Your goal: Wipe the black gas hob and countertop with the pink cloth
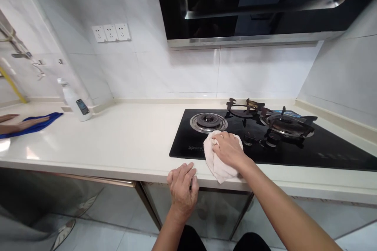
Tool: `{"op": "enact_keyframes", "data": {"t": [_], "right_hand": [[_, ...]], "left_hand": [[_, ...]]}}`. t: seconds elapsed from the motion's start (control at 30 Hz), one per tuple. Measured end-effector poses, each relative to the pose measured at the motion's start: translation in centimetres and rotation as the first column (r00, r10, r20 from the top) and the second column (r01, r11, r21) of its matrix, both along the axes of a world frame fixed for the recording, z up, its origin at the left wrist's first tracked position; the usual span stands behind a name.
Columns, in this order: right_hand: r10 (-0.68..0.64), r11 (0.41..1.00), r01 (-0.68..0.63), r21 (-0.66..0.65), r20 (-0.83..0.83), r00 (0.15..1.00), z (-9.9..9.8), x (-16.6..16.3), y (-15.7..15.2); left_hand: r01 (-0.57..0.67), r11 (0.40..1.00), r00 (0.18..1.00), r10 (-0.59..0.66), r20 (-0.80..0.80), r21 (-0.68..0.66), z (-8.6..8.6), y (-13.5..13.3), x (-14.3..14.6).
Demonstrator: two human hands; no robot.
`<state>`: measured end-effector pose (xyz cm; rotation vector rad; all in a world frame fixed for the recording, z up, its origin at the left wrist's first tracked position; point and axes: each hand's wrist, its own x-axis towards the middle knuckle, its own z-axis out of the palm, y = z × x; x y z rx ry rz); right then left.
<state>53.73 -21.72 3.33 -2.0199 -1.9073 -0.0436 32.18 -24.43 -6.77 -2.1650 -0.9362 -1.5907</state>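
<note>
My right hand [229,150] presses a crumpled white cloth [216,162] onto the front edge of a black glass gas hob [309,151], just below the left burner [208,122]. Its fingers are curled over the cloth. My left hand [182,190] rests on the front edge of the cream countertop [123,141], fingers bent over the edge and holding nothing. A loose pan support [245,109] lies on the hob behind the burners. The right burner [284,122] has its support in place.
Far left, another person's hand [28,123] lies flat on a blue cloth [44,120]. A white spray bottle [77,104] stands near the back wall. A black range hood [250,4] hangs overhead. Wall sockets [111,32] sit above the counter. Cabinets lie below.
</note>
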Motion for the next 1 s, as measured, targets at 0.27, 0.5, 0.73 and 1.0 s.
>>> {"op": "enact_keyframes", "data": {"t": [0.27,0.5,0.73,1.0], "right_hand": [[0.212,0.977,-0.212,0.007,-0.091,0.973,0.5,-4.5,3.5],[0.441,0.896,-0.442,0.042,-0.189,0.877,-0.2,-3.6,0.8],[0.246,0.969,-0.243,0.038,-0.135,0.96,-2.6,4.7,-4.9],[0.103,0.993,-0.105,0.044,0.05,0.993,-5.4,7.4,-5.6]], "left_hand": [[-0.01,1.0,1.0,0.01,0.012,-0.026,-0.2,-0.1,0.0],[0.074,0.993,0.997,-0.072,0.025,-0.092,1.0,-1.0,-0.8],[0.054,0.984,0.966,-0.008,0.257,-0.171,4.7,0.0,-2.5],[-0.167,0.865,0.934,-0.014,-0.356,-0.472,7.8,3.5,3.8]]}}
